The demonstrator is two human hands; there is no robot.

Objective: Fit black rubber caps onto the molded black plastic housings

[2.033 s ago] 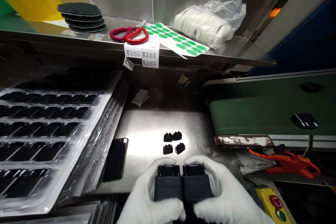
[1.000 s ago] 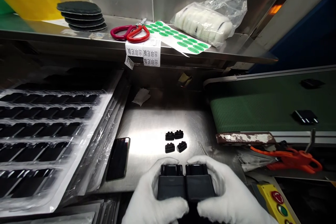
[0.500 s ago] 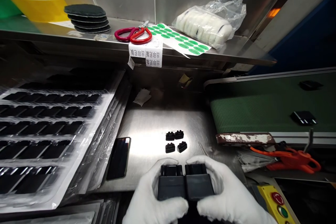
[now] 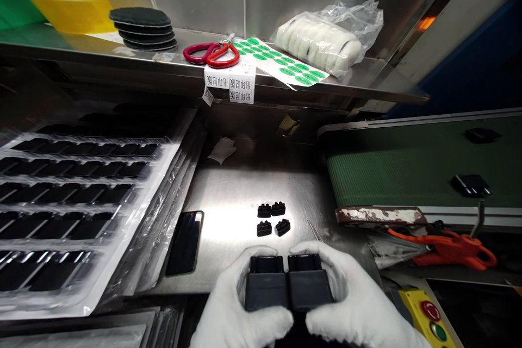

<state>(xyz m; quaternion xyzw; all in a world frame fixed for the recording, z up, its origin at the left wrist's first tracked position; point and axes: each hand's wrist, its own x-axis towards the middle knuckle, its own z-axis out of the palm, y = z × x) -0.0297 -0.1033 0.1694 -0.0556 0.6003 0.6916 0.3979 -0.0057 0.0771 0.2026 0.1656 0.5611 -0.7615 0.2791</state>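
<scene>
White gloves cover both of my hands, held close together at the near edge of the metal bench [image 4: 228, 190]. My left hand [image 4: 236, 304] is closed round a black plastic housing [image 4: 266, 289], thumb in front and fingers behind. A similar black housing [image 4: 310, 288] is gripped by my right hand [image 4: 350, 299]. The two housings stand side by side, nearly touching, each with a narrower block at its far end. Beyond them, several small black plugs [image 4: 264, 228] sit on the bench. A thin pointed metal tool [image 4: 314, 230] lies right of the plugs.
At left are stacked clear trays [image 4: 101, 277] of black parts and a phone [image 4: 184, 243]. Right are a green conveyor [image 4: 391, 168] with black parts, an orange air gun [image 4: 452, 249] and a yellow button box [image 4: 426, 318]. Scissors [image 4: 212, 55] and stickers [image 4: 281, 62] lie on the shelf.
The view has shifted slightly, so the shelf items appear a little farther right. My hands and the two housings look the same.
</scene>
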